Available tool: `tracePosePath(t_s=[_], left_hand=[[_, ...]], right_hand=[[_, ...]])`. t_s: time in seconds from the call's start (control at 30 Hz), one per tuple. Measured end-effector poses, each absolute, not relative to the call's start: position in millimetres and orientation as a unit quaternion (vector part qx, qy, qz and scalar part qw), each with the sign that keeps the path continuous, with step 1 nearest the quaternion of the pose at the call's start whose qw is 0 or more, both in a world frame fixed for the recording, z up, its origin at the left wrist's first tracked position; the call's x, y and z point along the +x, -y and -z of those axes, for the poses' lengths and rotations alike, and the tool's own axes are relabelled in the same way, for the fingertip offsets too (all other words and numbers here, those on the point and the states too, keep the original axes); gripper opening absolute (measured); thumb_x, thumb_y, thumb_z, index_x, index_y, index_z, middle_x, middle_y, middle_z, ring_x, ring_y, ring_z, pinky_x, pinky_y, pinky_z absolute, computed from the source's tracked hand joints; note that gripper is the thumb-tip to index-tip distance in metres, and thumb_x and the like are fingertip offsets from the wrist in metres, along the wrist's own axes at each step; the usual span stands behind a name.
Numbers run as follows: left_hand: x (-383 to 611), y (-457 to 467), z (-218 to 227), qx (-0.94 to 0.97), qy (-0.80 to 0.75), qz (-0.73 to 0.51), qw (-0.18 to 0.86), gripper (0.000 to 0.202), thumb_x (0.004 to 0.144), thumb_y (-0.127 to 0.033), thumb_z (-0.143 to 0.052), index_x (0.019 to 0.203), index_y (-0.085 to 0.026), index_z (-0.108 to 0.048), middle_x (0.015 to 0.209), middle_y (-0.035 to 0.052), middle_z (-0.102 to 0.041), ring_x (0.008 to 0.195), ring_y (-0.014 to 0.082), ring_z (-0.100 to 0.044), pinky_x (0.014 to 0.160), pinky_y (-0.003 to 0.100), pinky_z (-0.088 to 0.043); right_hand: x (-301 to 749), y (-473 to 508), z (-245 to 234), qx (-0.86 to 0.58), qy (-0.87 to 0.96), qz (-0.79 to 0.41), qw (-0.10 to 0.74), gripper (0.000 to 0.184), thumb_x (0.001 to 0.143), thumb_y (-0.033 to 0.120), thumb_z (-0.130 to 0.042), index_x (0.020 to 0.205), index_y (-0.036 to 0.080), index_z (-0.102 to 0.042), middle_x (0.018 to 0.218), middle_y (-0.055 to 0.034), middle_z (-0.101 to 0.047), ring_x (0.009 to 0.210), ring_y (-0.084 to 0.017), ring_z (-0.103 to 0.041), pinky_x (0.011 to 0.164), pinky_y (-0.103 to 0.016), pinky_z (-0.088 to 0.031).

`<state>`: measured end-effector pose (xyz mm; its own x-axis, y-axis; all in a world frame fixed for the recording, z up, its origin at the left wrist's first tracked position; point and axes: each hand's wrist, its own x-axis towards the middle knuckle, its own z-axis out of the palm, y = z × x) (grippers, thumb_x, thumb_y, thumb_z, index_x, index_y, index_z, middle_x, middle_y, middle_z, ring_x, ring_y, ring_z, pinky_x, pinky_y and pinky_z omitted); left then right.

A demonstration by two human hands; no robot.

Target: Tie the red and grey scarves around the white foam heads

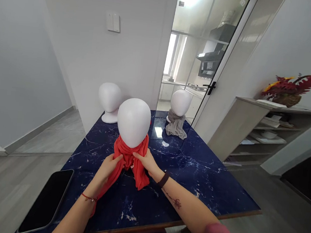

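Observation:
A white mannequin head [133, 119] stands upright on the table in front of me. Around its neck is wrapped a red scarf [142, 176], its two ends hanging down the front. My left hand [109, 166] is closed on the scarf at the left of the neck, thumb on top. The longer end trails from there under my left forearm. On the other side, my right hand [145, 160] pinches the scarf just below the chin. The fingertips behind the fabric are hidden in both hands.
A bare mannequin head [109, 98] stands at the back left. Another mannequin head [180, 102] at the back right wears a grey scarf [176, 128]. A black phone [48, 199] lies at the left edge of the dark blue table [187, 179]. A shelf [254, 127] stands right.

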<state>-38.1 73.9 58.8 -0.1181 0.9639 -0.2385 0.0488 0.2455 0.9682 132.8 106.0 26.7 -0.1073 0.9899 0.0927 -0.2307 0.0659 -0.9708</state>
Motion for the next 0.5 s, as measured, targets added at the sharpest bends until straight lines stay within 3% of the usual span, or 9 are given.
tracePosePath(t_s=[0.1, 0.2, 0.27, 0.4, 0.5], left_hand=[[-33.7, -73.4, -63.2, 0.273, -0.505, -0.452, 0.682, 0.018, 0.075, -0.026, -0.047, 0.072, -0.015, -0.061, 0.065, 0.0092, -0.066, 0.067, 0.0217, -0.064, 0.067, 0.033, -0.051], [-27.6, -74.0, -64.5, 0.212, -0.460, -0.463, 0.728, 0.021, 0.069, -0.020, -0.041, 0.073, -0.015, -0.062, 0.069, 0.0108, -0.067, 0.073, 0.0213, -0.066, 0.070, 0.032, -0.053], [-24.5, -75.5, -63.3, 0.219, -0.444, -0.448, 0.744, 0.022, 0.064, -0.018, -0.042, 0.073, -0.014, -0.063, 0.073, 0.0116, -0.068, 0.077, 0.0215, -0.066, 0.073, 0.032, -0.053], [-22.7, -81.0, -56.8, 0.263, -0.415, -0.381, 0.783, 0.017, 0.063, -0.017, -0.046, 0.067, -0.015, -0.062, 0.074, 0.0113, -0.069, 0.078, 0.0217, -0.066, 0.073, 0.031, -0.053], [-22.5, -84.2, -54.2, 0.270, -0.407, -0.361, 0.794, 0.016, 0.066, -0.019, -0.048, 0.067, -0.016, -0.063, 0.076, 0.0103, -0.070, 0.079, 0.0219, -0.067, 0.070, 0.030, -0.053]], right_hand=[[154.3, -100.2, -45.9, -0.396, 0.536, -0.599, 0.445, 0.045, 0.057, 0.023, -0.079, 0.099, 0.019, -0.063, 0.100, -0.0043, -0.069, 0.093, -0.024, -0.064, 0.086, -0.039, -0.049], [167.6, -96.1, -56.2, -0.398, 0.514, -0.683, 0.334, 0.029, 0.059, 0.026, -0.079, 0.083, 0.015, -0.066, 0.080, -0.0037, -0.070, 0.073, -0.018, -0.064, 0.075, -0.034, -0.051], [168.0, -94.5, -56.3, -0.357, 0.484, -0.744, 0.289, 0.027, 0.061, 0.028, -0.078, 0.081, 0.013, -0.067, 0.076, -0.0034, -0.069, 0.067, -0.015, -0.063, 0.073, -0.030, -0.050], [161.1, -92.8, -46.1, -0.325, 0.477, -0.763, 0.291, 0.034, 0.067, 0.039, -0.074, 0.088, 0.013, -0.067, 0.079, -0.0047, -0.069, 0.068, -0.014, -0.063, 0.073, -0.028, -0.050], [163.6, -94.1, -38.7, -0.389, 0.578, -0.629, 0.345, 0.036, 0.073, 0.049, -0.067, 0.080, 0.014, -0.068, 0.078, -0.0046, -0.068, 0.071, -0.016, -0.061, 0.070, -0.028, -0.048]])
